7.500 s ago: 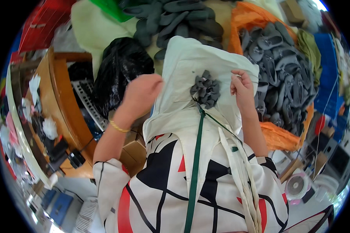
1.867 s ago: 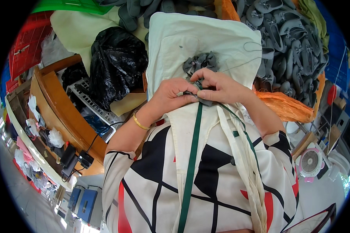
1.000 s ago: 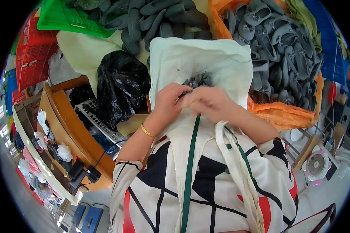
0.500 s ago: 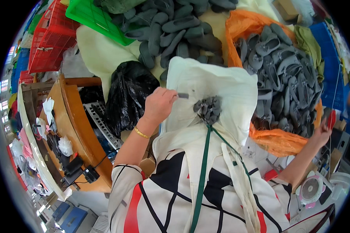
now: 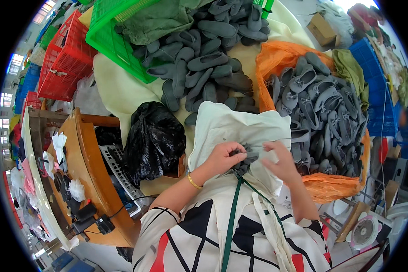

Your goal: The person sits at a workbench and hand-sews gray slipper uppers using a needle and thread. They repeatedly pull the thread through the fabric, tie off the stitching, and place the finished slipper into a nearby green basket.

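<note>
Grey fabric flower piece (image 5: 245,158), small and ruffled, lying on a cream cloth (image 5: 233,129) spread over the person's lap, just in front of the chest. Left hand (image 5: 222,158): fingers curled around the piece from the left, pinching it; a gold bangle (image 5: 194,182) on the wrist. Right hand (image 5: 282,159): just beside the piece on its right, fingertips closed together, apparently on a fine thread that runs across the cloth, though the thread is too thin to be sure. Dark green strap (image 5: 231,222) running down from under the piece over a white garment with black and red shapes. Left of the cloth: black plastic bag (image 5: 153,140), knotted, touching the cloth's edge. Beyond the cloth: loose heap of grey slippers (image 5: 204,68) on pale sheeting, partly spilling from a green crate (image 5: 113,31). Right of the cloth: orange sack (image 5: 281,56) filled with grey bowed slippers (image 5: 322,118). Far left: red crate (image 5: 61,63); wooden table (image 5: 86,167) with cables and small items. Lower right: small fan (image 5: 365,231) on the floor.
</note>
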The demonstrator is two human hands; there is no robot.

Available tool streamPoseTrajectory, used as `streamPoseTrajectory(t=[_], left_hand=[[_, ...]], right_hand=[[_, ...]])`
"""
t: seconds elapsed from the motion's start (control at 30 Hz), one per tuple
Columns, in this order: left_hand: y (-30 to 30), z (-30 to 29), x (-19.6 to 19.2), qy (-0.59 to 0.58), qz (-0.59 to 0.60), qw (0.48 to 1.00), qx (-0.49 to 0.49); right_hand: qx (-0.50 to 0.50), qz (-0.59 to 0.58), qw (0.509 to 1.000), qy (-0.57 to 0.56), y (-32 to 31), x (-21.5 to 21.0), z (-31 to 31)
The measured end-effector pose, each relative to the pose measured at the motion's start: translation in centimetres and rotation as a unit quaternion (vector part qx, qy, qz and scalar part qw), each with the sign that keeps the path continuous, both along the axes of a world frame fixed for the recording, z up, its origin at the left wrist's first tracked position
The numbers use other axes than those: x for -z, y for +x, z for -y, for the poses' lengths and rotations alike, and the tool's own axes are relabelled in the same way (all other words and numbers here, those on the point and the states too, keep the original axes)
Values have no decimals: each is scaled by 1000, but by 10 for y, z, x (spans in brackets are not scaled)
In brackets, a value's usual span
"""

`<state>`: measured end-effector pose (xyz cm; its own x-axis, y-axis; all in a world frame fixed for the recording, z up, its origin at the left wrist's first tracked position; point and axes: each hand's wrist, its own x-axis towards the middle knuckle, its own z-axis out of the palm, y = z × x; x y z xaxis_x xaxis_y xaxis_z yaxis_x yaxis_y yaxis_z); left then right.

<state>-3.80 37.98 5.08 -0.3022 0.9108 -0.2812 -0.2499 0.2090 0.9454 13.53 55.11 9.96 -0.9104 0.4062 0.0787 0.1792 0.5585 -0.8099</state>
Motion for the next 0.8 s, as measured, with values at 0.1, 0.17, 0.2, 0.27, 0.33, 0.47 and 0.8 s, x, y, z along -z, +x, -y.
streamPoseTrajectory(t=[0.1, 0.17, 0.2, 0.27, 0.33, 0.47, 0.8], left_hand=[[3, -4, 1, 21, 48, 998, 22], [-2, -5, 6, 59, 85, 994, 31], [-6, -4, 9, 78, 109, 990, 34], [-22, -4, 21, 62, 105, 993, 5], [-39, -2, 49, 45, 90, 993, -69], [-96, 9, 106, -64, 135, 949, -279], [-181, -32, 317, -251, -2, 942, -220]], right_hand=[[-56, 46, 997, -23, -13, 5, 7], [-45, 51, 997, -37, -16, 6, 3], [-40, 59, 996, -46, -16, 9, -1], [50, 36, 995, -74, -6, 27, -14], [193, 3, 960, -201, 4, 52, -27], [301, -67, 934, -180, -4, 61, -37], [159, -41, 976, 144, -26, 84, -42]])
